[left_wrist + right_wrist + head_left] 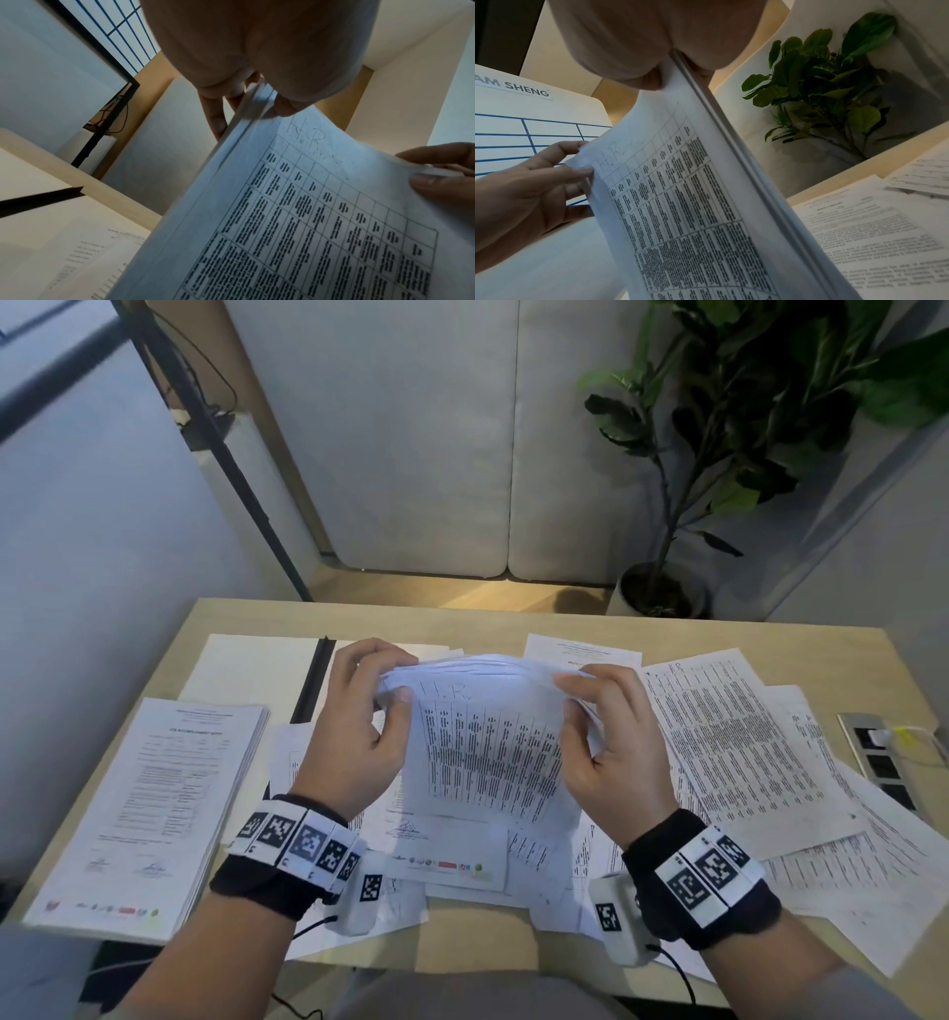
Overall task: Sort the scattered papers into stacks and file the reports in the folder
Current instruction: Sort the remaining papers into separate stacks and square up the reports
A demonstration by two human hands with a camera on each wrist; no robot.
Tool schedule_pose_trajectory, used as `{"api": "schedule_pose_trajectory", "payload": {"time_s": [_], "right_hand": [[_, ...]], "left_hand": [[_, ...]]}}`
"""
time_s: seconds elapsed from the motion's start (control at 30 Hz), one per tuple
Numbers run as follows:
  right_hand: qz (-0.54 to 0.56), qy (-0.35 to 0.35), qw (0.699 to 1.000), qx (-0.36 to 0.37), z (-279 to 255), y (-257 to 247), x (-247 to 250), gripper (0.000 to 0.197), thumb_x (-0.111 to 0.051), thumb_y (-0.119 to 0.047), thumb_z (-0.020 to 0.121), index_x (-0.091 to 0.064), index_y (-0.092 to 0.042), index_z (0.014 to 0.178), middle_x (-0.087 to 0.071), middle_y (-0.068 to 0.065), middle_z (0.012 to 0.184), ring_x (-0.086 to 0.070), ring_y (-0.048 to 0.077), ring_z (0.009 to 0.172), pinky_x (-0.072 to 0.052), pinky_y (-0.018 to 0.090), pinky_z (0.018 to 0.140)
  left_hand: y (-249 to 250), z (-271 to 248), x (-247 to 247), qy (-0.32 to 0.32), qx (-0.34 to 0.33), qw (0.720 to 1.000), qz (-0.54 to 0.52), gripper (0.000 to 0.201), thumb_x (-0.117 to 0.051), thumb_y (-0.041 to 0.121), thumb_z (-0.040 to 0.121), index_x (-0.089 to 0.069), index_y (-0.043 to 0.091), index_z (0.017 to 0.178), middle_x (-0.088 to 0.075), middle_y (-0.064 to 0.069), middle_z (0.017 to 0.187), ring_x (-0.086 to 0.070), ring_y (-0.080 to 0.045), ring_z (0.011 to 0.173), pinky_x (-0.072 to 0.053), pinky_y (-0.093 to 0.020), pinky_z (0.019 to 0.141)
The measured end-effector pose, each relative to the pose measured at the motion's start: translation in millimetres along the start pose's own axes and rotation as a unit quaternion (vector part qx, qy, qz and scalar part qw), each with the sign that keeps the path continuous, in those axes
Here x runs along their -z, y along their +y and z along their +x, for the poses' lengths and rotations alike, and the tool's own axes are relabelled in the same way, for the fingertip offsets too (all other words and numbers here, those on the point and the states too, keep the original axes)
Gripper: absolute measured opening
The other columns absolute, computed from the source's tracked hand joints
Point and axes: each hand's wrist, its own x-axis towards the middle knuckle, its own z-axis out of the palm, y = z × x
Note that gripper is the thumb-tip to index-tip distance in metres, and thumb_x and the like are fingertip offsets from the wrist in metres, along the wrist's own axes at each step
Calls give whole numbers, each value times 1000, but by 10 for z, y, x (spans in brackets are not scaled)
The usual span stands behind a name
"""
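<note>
Papers (pixel 488 737), a thick sheaf of table-printed sheets, hang between the left hand (pixel 354 726) and right hand (pixel 611 742), each pinching an upper corner, probably to square the edges before stacking them.

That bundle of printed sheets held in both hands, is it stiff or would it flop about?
Probably floppy: the bundle of sheets bows between the left hand and right hand. Likely light, since fingertips alone hold it. The sheets look loose and may fan apart.
</note>
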Motion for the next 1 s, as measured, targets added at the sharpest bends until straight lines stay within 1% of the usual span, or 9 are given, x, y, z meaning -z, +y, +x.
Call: {"api": "schedule_pose_trajectory", "payload": {"time_s": [0.1, 0.2, 0.4, 0.47, 0.57, 0.63, 0.73, 0.83, 1.0], "right_hand": [[-3, -23, 1000, -9, -9, -19, 12, 49, -61, 10, 93, -55, -1, 141, -52, 8, 113, -50, -2, 107, -40, 7, 92], [-1, -24, 1000, -10, -17, -22, 7, 39, -61, 10, 94, -66, -4, 130, -52, 9, 112, -54, 9, 102, -48, 17, 86], [29, 10, 999, -46, -17, -33, -7, 21, -65, 6, 94, -61, -5, 112, -57, 7, 111, -57, 14, 108, -47, 23, 94], [92, 28, 987, -132, -29, -24, -9, 31, -70, -8, 96, -54, -17, 120, -55, 0, 116, -57, 15, 108, -48, 29, 92], [194, 16, 952, -237, -112, 68, -36, 46, -71, -14, 96, -44, -27, 130, -55, -11, 119, -55, 7, 108, -47, 29, 95], [246, -23, 918, -310, -206, 173, -94, 52, -64, -9, 90, -46, -32, 132, -63, -12, 122, -61, 11, 115, -49, 42, 103], [223, -49, 887, -401, -334, 223, -227, 63, -53, 4, 90, -53, -37, 138, -69, -11, 126, -64, 15, 120, -45, 56, 112], [224, -31, 869, -440, -334, 123, -342, 57, -50, 8, 99, -58, -33, 137, -72, -20, 123, -65, 3, 117, -44, 51, 116], [245, 5, 891, -381, -271, 8, -269, 51, -52, 7, 101, -55, -23, 142, -69, -2, 134, -61, 20, 129, -49, 43, 111]], "left_hand": [[-77, -45, -36, -3, 34, 998, -52, 37, -59, 13, 99, -47, 33, 127, -46, 4, 133, -53, -20, 122, -53, -40, 96], [-129, -70, -98, 5, 93, 984, -150, 51, -65, 13, 92, -41, 39, 128, -48, 4, 134, -57, -23, 112, -52, -47, 90], [-305, -78, -226, -38, 182, 960, -207, 44, -65, 6, 98, -46, 29, 130, -70, 19, 115, -67, -2, 113, -53, -30, 104], [-310, -87, -220, -54, 163, 969, -178, 40, -59, 7, 102, -51, 34, 131, -70, 24, 119, -65, 1, 117, -51, -19, 102], [-367, -82, -193, -52, 162, 966, -195, 41, -54, 2, 103, -49, 17, 141, -68, 17, 126, -62, -3, 123, -48, -20, 103], [-422, -94, -194, -57, 168, 964, -200, 42, -54, -7, 101, -48, 7, 140, -66, 27, 118, -63, 1, 117, -50, -17, 98], [-490, -146, -283, -77, 203, 958, -188, 51, -57, -4, 99, -47, 24, 141, -66, 25, 121, -62, 1, 117, -53, -26, 101], [-500, -161, -362, -90, 231, 948, -197, 54, -57, 6, 103, -40, 25, 150, -61, 15, 138, -57, 2, 129, -44, -37, 115], [-474, -67, -216, -62, 195, 955, -214, 48, -58, 14, 103, -41, 24, 147, -60, 11, 138, -58, 1, 126, -47, -21, 104]]}}
